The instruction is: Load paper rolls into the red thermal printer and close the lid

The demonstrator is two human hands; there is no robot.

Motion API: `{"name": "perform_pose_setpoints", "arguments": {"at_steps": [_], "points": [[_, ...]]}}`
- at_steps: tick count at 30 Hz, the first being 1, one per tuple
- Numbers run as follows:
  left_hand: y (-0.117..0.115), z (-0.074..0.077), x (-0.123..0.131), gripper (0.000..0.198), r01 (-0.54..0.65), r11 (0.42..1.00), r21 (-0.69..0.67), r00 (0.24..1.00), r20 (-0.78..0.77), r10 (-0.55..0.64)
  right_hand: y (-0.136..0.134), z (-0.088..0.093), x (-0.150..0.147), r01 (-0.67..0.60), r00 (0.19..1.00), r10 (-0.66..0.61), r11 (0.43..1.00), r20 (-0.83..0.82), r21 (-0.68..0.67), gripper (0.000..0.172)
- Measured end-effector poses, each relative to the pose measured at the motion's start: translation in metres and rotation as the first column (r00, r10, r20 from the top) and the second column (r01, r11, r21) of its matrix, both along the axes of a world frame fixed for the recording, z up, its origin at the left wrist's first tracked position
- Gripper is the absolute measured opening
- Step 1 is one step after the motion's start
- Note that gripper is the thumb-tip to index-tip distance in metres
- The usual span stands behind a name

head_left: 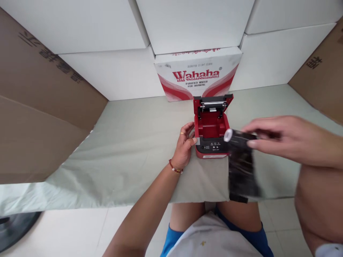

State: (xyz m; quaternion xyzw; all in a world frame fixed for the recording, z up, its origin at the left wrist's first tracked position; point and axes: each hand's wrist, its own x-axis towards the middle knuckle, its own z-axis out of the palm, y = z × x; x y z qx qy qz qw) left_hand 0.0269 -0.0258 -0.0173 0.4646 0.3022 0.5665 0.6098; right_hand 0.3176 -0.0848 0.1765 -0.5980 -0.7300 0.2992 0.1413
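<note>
A small red and black label printer (213, 146) stands on the cloth with its lid (213, 105) raised and its red inner bay exposed. My left hand (185, 144) grips the printer's left side, thumb on the front corner of the top panel and fingers along the side. In my right hand (265, 137) is a roll of black film (241, 137) with a white core showing at its left end. A loose length of the film hangs down from the roll, past the printer's right front corner. It is blurred, and the fingers behind the roll are partly hidden.
A pale green cloth (134, 153) covers the table up to its front edge. Behind the printer stands a Wahaha water carton (198, 73) against stacked white boxes (195, 25). Brown cardboard panels (45, 107) flank the left side, with another cardboard panel (318, 75) at right.
</note>
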Motion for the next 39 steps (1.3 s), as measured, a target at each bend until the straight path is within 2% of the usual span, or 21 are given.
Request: {"name": "perform_pose_setpoints", "arguments": {"at_steps": [1, 3, 5, 8, 10, 13, 16, 21, 23, 25, 27, 28, 30, 31, 32, 33, 36, 37, 39], "points": [[-0.003, -0.001, -0.001, 0.066, -0.054, 0.997, 0.058, 0.997, -0.052, 0.057, 0.014, -0.006, -0.022, -0.050, 0.998, 0.050, 0.999, 0.024, -0.014, 0.043], [-0.011, 0.001, -0.003, 0.061, -0.165, 0.957, 0.236, 0.965, -0.160, 0.206, 0.036, -0.024, -0.055, -0.063, 0.990, 0.050, 0.993, 0.130, 0.099, 0.035], [-0.019, 0.008, -0.006, 0.060, -0.209, 0.863, 0.460, 0.909, -0.234, 0.345, 0.049, -0.042, -0.073, -0.067, 0.966, 0.008, 0.974, 0.260, 0.218, 0.033], [-0.029, 0.021, -0.009, 0.054, -0.092, 0.691, 0.717, 0.831, -0.327, 0.451, 0.057, -0.058, -0.082, -0.067, 0.902, -0.062, 0.958, 0.427, 0.280, 0.033], [-0.032, 0.027, -0.008, 0.047, 0.006, 0.629, 0.777, 0.803, -0.379, 0.460, 0.059, -0.061, -0.086, -0.048, 0.862, -0.101, 0.959, 0.496, 0.279, 0.034], [-0.034, 0.027, -0.003, 0.050, 0.086, 0.602, 0.794, 0.786, -0.425, 0.448, 0.062, -0.059, -0.092, -0.027, 0.835, -0.117, 0.968, 0.538, 0.251, 0.037], [-0.036, 0.024, 0.002, 0.058, 0.093, 0.578, 0.811, 0.751, -0.439, 0.494, 0.066, -0.060, -0.097, -0.013, 0.825, -0.128, 0.969, 0.551, 0.245, 0.038], [-0.042, 0.022, 0.006, 0.062, 0.048, 0.495, 0.868, 0.667, -0.397, 0.631, 0.066, -0.064, -0.095, 0.002, 0.811, -0.176, 0.954, 0.558, 0.298, 0.030], [-0.044, 0.023, 0.006, 0.064, 0.063, 0.499, 0.864, 0.646, -0.416, 0.640, 0.060, -0.060, -0.088, -0.014, 0.857, -0.148, 0.950, 0.493, 0.310, 0.027], [-0.045, 0.024, 0.006, 0.063, 0.075, 0.503, 0.861, 0.626, -0.434, 0.649, 0.053, -0.052, -0.078, 0.000, 0.945, -0.102, 0.950, 0.310, 0.312, 0.024], [-0.045, 0.026, 0.007, 0.058, 0.068, 0.472, 0.879, 0.603, -0.413, 0.683, 0.047, -0.044, -0.067, 0.142, 0.984, -0.171, 0.921, 0.048, 0.362, 0.027], [-0.045, 0.026, 0.008, 0.055, 0.060, 0.451, 0.890, 0.593, -0.395, 0.701, 0.047, -0.041, -0.061, 0.257, 0.966, -0.250, 0.877, -0.071, 0.405, 0.031], [-0.044, 0.027, 0.010, 0.051, 0.049, 0.422, 0.905, 0.583, -0.369, 0.724, 0.054, -0.043, -0.053, 0.461, 0.887, -0.390, 0.727, -0.247, 0.509, 0.036], [-0.044, 0.027, 0.010, 0.051, 0.048, 0.417, 0.907, 0.581, -0.365, 0.727, 0.060, -0.047, -0.050, 0.512, 0.859, -0.405, 0.662, -0.313, 0.547, 0.039], [-0.044, 0.026, 0.011, 0.051, 0.050, 0.417, 0.907, 0.580, -0.367, 0.727, 0.068, -0.053, -0.047, 0.532, 0.846, -0.384, 0.635, -0.369, 0.560, 0.042], [-0.044, 0.026, 0.011, 0.051, 0.054, 0.419, 0.906, 0.581, -0.370, 0.725, 0.076, -0.060, -0.046, 0.531, 0.842, -0.335, 0.647, -0.423, 0.547, 0.047], [-0.044, 0.026, 0.010, 0.050, 0.055, 0.415, 0.908, 0.591, -0.365, 0.720, 0.088, -0.080, -0.047, 0.458, 0.813, -0.161, 0.770, -0.560, 0.444, 0.053], [-0.044, 0.026, 0.009, 0.049, 0.051, 0.407, 0.912, 0.592, -0.356, 0.723, 0.085, -0.083, -0.049, 0.436, 0.807, -0.132, 0.791, -0.575, 0.430, 0.052], [-0.044, 0.027, 0.008, 0.045, 0.045, 0.391, 0.919, 0.583, -0.342, 0.737, 0.071, -0.086, -0.051, 0.412, 0.827, -0.119, 0.793, -0.550, 0.448, 0.048]]}}
